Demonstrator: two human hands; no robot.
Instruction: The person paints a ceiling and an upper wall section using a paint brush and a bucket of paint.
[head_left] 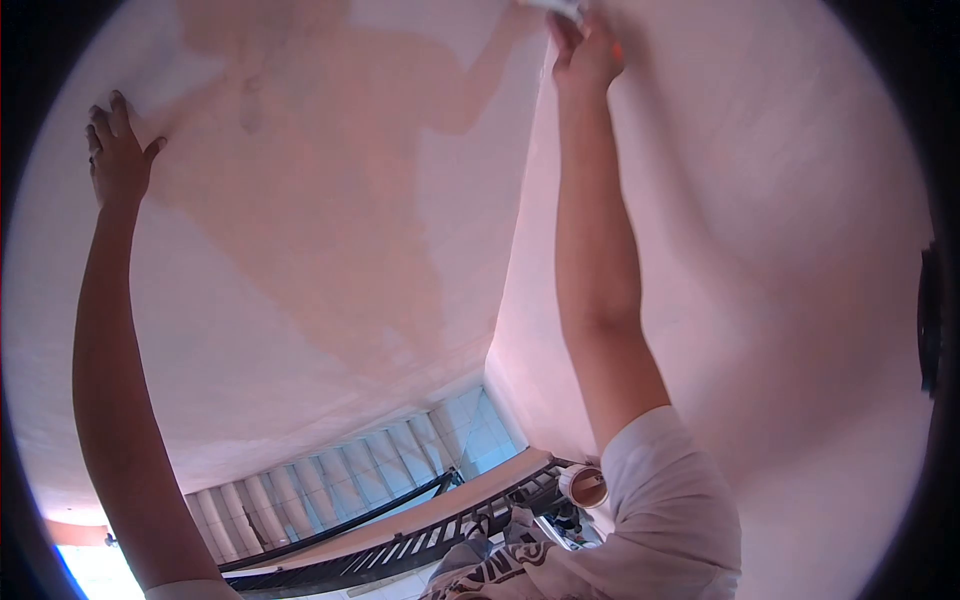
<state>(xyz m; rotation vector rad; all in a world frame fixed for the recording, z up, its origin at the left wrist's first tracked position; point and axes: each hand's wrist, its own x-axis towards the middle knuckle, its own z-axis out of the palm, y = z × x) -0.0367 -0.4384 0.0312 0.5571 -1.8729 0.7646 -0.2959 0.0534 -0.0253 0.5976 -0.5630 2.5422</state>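
Note:
My left hand (122, 165) lies on the pinkish left wall (330, 200) with its fingers spread, holding nothing. High up near the corner where two walls meet, my right hand (592, 55) is closed around a pale, thin tool (560, 8). The top edge of the view cuts this tool off, so its exact kind cannot be made out. A small red spot shows at the side of the right hand. The right wall (760, 220) is close beside my right forearm.
Far below is a staircase (320, 495) with pale steps and a black metal railing (400, 550). A white bucket (565, 484) with brownish contents sits near my right sleeve. A dark object (929, 320) is at the right edge. Bright light comes in at lower left.

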